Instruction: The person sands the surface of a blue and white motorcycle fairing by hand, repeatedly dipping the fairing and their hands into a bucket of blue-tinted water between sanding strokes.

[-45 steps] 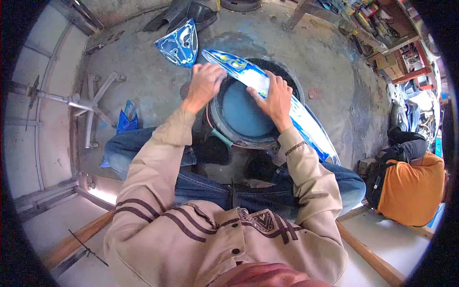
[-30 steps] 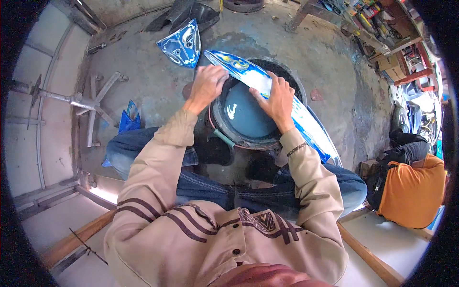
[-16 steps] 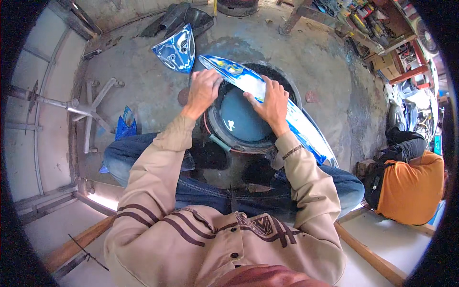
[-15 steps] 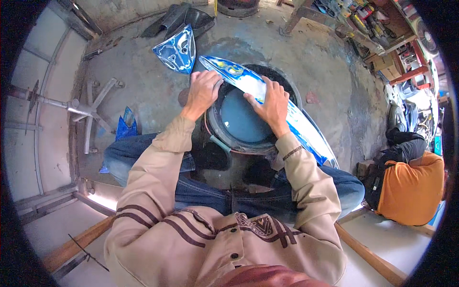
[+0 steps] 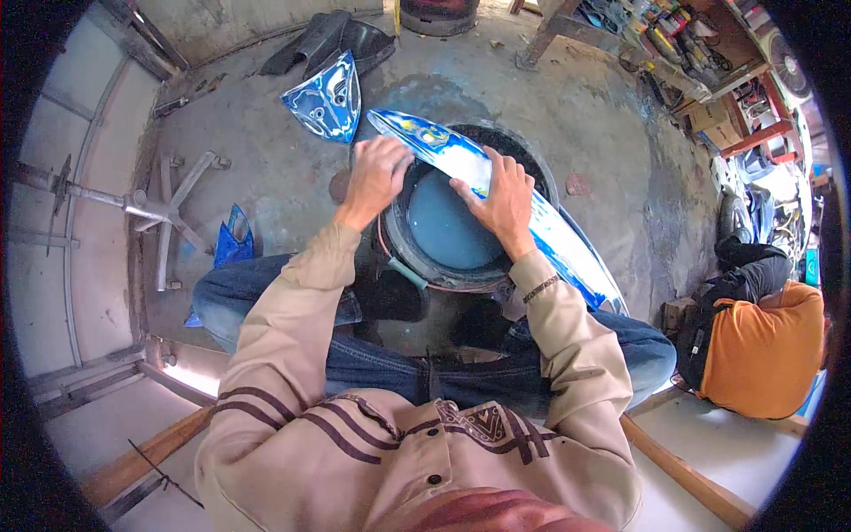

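A long, narrow blue-and-white motorcycle body panel [image 5: 551, 232] with worn-looking paint lies slantwise over a dark round bucket [image 5: 542, 160] of cloudy bluish water [image 5: 448, 222]. My right hand [image 5: 505, 202] grips the panel near its middle, thumb on the near edge and fingers over the top. My left hand [image 5: 377, 182] is at the panel's far left end, its fingers curled together at the near edge and slightly blurred. Whatever may be under those fingers is hidden. The bucket's wire handle with a pale green grip [image 5: 408, 271] hangs on the near side.
A shield-shaped blue-and-white panel [image 5: 328, 102] lies beyond my left hand, with black plastic parts [image 5: 341, 44] behind it. To the left are a metal chair base [image 5: 168, 208] and a blue piece [image 5: 234, 238]. An orange cloth [image 5: 762, 350] and a cluttered workbench [image 5: 683, 53] occupy the right.
My left hand has shifted slightly down and left along the panel's near edge, its fingers now more blurred. The right hand and the panel have barely moved.
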`<action>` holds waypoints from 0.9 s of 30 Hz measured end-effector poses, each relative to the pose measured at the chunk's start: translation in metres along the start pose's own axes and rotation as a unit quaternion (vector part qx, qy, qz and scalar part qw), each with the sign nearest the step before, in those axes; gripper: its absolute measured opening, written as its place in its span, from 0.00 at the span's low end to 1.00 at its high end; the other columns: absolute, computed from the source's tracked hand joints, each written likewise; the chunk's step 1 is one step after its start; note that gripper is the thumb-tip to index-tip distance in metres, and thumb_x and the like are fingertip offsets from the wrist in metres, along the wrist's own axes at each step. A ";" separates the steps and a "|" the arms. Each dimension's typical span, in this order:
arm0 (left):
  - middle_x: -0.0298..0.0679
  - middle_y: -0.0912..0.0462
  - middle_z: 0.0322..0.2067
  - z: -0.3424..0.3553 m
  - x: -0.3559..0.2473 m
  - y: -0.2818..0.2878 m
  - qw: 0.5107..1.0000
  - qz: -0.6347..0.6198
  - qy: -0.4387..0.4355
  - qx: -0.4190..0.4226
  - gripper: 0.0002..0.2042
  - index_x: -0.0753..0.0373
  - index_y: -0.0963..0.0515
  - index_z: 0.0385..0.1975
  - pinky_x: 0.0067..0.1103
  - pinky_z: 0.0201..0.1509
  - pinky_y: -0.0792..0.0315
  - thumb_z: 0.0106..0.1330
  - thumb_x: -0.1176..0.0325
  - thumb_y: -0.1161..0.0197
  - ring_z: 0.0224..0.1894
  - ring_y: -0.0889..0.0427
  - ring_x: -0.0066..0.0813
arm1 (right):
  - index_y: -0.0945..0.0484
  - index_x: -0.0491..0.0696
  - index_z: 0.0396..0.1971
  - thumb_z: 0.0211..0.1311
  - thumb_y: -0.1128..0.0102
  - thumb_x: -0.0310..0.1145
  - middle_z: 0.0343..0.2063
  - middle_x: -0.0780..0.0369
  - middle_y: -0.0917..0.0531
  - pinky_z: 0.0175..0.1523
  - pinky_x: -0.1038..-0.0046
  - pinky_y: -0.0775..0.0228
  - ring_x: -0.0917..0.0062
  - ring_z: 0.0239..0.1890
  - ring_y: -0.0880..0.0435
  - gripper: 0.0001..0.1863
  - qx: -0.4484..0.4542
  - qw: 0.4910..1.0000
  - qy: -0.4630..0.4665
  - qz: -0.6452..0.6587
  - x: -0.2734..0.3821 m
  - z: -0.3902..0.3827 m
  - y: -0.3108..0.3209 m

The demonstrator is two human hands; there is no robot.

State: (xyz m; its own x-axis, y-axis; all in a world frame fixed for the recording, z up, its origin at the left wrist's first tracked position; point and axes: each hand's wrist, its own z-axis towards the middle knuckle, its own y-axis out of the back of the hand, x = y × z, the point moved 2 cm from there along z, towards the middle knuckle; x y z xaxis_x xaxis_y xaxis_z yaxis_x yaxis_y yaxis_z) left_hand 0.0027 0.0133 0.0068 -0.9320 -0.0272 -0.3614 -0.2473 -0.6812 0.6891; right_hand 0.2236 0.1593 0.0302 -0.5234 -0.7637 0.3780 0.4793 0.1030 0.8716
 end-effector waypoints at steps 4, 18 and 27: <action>0.34 0.10 0.45 0.008 0.020 0.004 0.987 0.103 0.118 0.042 0.07 0.58 0.10 0.43 0.38 0.60 0.33 0.72 0.65 0.28 0.54 0.16 0.36 | 0.23 0.46 0.71 0.62 0.26 0.69 0.53 0.52 0.17 0.61 0.52 0.33 0.55 0.56 0.19 0.49 -0.008 1.000 0.005 0.000 0.000 0.001 0.001; 0.37 0.11 0.44 -0.004 -0.001 0.003 0.999 0.042 0.010 0.021 0.07 0.58 0.10 0.43 0.39 0.60 0.34 0.74 0.64 0.30 0.51 0.16 0.39 | 0.22 0.46 0.70 0.62 0.26 0.68 0.52 0.52 0.17 0.60 0.52 0.33 0.55 0.56 0.19 0.48 -0.014 1.000 0.009 0.002 -0.002 -0.002 0.001; 0.35 0.10 0.43 0.006 0.001 0.003 0.992 0.084 0.086 0.027 0.07 0.59 0.10 0.43 0.38 0.60 0.34 0.73 0.64 0.29 0.53 0.16 0.38 | 0.23 0.46 0.71 0.62 0.26 0.69 0.52 0.52 0.17 0.61 0.52 0.33 0.55 0.56 0.20 0.49 -0.008 1.000 0.008 -0.003 -0.005 -0.002 -0.001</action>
State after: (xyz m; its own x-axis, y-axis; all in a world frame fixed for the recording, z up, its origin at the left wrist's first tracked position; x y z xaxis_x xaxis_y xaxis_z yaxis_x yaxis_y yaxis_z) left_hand -0.0005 0.0155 0.0125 -0.9032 -0.2645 -0.3379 -0.1108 -0.6171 0.7791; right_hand 0.2276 0.1620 0.0266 -0.5149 -0.7748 0.3668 0.4876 0.0872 0.8687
